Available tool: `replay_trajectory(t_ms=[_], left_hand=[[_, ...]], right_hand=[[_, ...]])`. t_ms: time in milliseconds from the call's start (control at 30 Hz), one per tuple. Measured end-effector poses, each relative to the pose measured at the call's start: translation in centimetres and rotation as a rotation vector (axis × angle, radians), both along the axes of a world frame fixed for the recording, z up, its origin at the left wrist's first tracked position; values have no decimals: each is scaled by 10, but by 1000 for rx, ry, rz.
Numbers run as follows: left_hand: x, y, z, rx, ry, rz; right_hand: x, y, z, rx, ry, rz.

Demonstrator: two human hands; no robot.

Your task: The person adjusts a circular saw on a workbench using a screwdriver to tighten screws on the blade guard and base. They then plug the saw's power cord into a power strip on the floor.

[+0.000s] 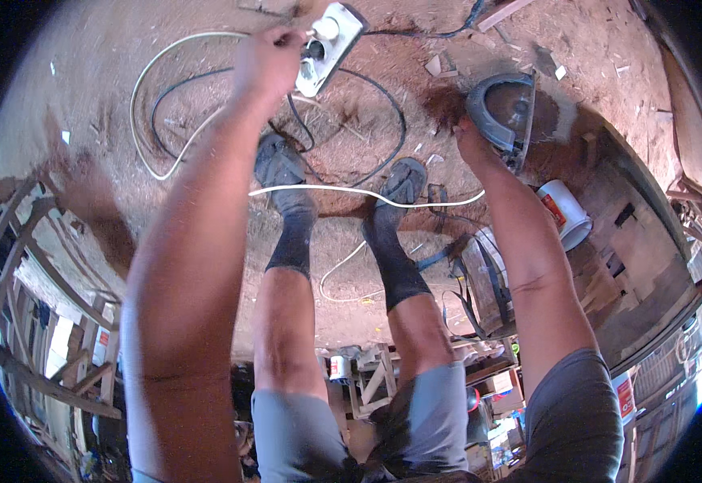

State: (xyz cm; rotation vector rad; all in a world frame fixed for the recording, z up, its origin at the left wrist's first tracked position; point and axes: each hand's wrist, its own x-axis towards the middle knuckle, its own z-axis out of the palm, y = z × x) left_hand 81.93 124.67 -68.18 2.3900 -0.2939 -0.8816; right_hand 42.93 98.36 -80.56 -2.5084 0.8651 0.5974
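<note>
A white multi-outlet socket [336,50] lies at the top centre, with a white plug [325,29] and a black plug [314,51] in it. My left hand [270,60] is closed at these plugs; its fingers hide which one it grips. To the right, my right hand [473,143] is closed at the rear of a circular saw [500,109]. The saw's grey curved guard and flat base plate show, with the base plate on edge. My palm and arm hide its handle. A white cord [343,187] passes across my feet to beneath my right forearm.
White and black cables loop over the dirt floor [206,88] around my sandals [403,179]. A white bucket [564,213] lies tilted beside a wooden panel [633,266] at right. Wooden frames [53,298] stand at left. Wood scraps [439,64] lie near the saw.
</note>
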Motion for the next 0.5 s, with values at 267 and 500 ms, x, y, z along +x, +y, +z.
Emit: replay_trajectory(t_ms=[267, 500], left_hand=[[-66, -67, -38, -125, -157, -677], [-54, -78, -41, -31, -241, -916]], right_hand=[[-33, -10, -39, -310, 60, 27], [7, 2, 21, -161, 69, 25]])
